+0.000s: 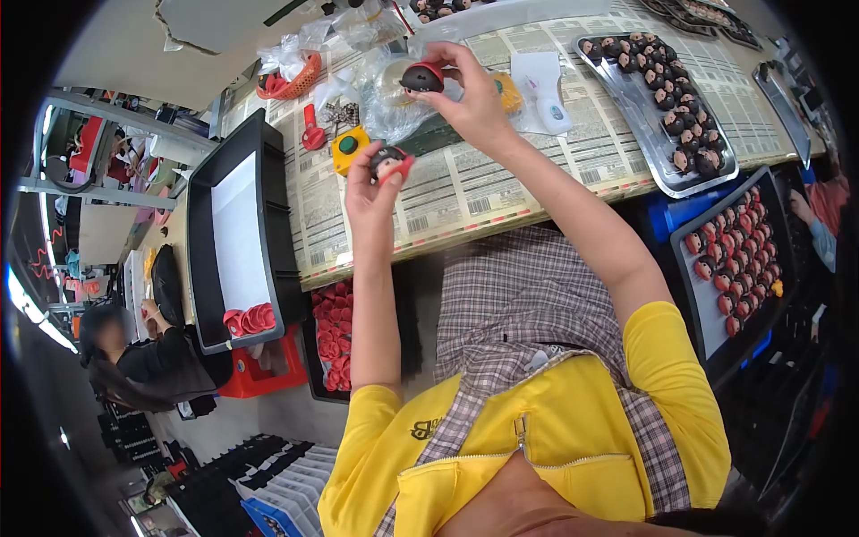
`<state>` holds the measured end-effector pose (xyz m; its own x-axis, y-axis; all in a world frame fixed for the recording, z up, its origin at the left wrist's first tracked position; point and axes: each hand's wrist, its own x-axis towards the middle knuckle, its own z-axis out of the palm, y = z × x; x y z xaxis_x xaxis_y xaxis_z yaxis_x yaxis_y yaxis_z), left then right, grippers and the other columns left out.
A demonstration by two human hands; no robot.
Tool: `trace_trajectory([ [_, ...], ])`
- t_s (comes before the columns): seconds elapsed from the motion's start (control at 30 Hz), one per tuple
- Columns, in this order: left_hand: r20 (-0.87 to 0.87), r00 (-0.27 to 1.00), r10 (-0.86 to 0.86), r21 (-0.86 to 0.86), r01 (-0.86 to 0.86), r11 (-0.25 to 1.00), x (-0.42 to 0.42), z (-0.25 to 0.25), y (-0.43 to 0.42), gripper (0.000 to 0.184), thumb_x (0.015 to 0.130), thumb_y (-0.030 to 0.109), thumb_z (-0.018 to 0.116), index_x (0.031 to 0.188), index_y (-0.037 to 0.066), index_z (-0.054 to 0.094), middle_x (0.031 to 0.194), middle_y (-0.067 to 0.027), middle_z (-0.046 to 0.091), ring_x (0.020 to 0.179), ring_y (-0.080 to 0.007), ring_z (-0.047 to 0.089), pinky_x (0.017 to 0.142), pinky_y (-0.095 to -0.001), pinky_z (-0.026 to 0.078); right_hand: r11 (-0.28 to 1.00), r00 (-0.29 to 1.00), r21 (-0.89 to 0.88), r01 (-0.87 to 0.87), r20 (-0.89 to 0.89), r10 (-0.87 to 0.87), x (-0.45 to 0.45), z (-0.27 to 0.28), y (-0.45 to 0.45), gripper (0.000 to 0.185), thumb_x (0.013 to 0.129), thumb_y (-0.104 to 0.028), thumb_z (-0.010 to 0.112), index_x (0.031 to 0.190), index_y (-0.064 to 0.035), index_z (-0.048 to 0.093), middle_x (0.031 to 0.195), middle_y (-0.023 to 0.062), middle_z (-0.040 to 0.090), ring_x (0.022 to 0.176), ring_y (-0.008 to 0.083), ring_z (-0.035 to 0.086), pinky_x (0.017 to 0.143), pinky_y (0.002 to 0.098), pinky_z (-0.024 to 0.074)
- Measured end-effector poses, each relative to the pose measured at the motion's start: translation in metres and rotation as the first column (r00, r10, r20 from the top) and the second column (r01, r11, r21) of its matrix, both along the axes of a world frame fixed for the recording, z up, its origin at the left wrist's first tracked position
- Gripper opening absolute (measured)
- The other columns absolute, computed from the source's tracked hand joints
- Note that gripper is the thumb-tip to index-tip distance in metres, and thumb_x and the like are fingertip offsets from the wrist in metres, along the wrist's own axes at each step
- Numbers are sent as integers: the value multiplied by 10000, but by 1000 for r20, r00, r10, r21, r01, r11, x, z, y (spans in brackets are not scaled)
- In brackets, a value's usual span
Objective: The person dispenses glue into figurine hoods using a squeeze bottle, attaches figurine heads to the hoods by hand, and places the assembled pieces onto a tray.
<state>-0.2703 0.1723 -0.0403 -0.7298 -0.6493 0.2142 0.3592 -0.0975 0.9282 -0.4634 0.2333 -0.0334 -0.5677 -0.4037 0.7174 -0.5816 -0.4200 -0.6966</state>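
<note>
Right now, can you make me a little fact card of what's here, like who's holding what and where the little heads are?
Left hand: holds a small doll head with a red part
Right hand: holds a black-and-red piece, raised higher
Table: covered in printed paper
Button: green button on a yellow box, near the left hand
Silver tray: many dark-haired heads
Right-hand black tray: rows of heads with red
Left-hand black tray: red pieces at the near end
Other people: a co-worker in black, far left
</note>
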Motion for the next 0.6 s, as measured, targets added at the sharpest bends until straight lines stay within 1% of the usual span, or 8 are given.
trace_trajectory([
  [0.03, -9, 1000, 28, -49, -29, 998, -4, 5, -11, 467, 867, -61, 592, 1307, -11, 447, 1119, -93, 568, 1055, -175, 589, 962, -313, 474, 1000, 999, -19, -14, 37, 15, 6, 1, 13, 581, 741, -74, 776, 1245, -19, 493, 1083, 128, 606, 1001, 247, 620, 891, 337, 496],
  [0.1, 24, 994, 111, -172, -105, 979, -18, 21, -27, 454, 866, -48, 611, 1295, -10, 468, 1095, -59, 587, 992, -114, 583, 922, -263, 460, 1000, 995, 0, -27, 97, 27, 17, -2, 39, 577, 762, -61, 770, 1258, -15, 479, 1090, 108, 600, 1021, 208, 612, 908, 339, 496],
  [0.17, 60, 986, 155, -330, -127, 935, -37, 36, -42, 455, 859, -25, 629, 1292, -28, 491, 1109, -85, 602, 984, -112, 591, 889, -243, 465, 997, 980, 3, -71, 189, 69, 25, -11, 62, 578, 769, -51, 767, 1264, -14, 472, 1088, 98, 596, 1022, 194, 607, 914, 342, 496],
  [0.27, 130, 959, 252, -555, -140, 820, -70, 52, -56, 458, 832, 21, 667, 1268, -35, 540, 1104, -111, 629, 988, -129, 598, 866, -244, 469, 995, 953, 78, -54, 302, 28, 32, -36, 90, 561, 781, -39, 760, 1262, -21, 473, 1092, 82, 585, 1024, 169, 589, 904, 332, 499],
  [0.37, 139, 964, 226, -639, -87, 764, -98, 39, -86, 453, 807, 56, 683, 1239, -30, 577, 1078, -124, 651, 984, -153, 609, 872, -271, 473, 988, 924, 149, -49, 382, -12, 32, -61, 106, 548, 786, -33, 759, 1257, -28, 481, 1112, 73, 560, 1031, 156, 572, 883, 320, 501],
  [0.4, 168, 965, 199, -602, -60, 796, -101, 37, -87, 463, 799, 80, 687, 1245, 2, 588, 1082, -114, 663, 984, -162, 613, 898, -286, 467, 985, 919, 166, -48, 394, -22, 31, -66, 109, 546, 786, -31, 759, 1257, -29, 483, 1118, 72, 552, 1031, 155, 570, 879, 317, 502],
  [0.5, 210, 964, 165, -627, 4, 779, -111, 30, -89, 463, 806, 80, 681, 1256, 26, 588, 1103, -110, 665, 996, -152, 609, 905, -284, 462, 981, 881, 170, -92, 473, 1, 29, -72, 118, 513, 796, -19, 749, 1242, -16, 495, 1141, 61, 525, 1041, 145, 566, 880, 292, 509],
  [0.6, 254, 957, 138, -593, 41, 804, -107, 29, -89, 480, 841, 142, 694, 1296, 52, 572, 1121, -104, 664, 1015, -144, 599, 919, -282, 455, 981, 840, 144, -132, 541, 34, 27, -74, 119, 477, 811, -18, 738, 1224, 7, 500, 1149, 60, 515, 1045, 149, 578, 890, 277, 520],
])
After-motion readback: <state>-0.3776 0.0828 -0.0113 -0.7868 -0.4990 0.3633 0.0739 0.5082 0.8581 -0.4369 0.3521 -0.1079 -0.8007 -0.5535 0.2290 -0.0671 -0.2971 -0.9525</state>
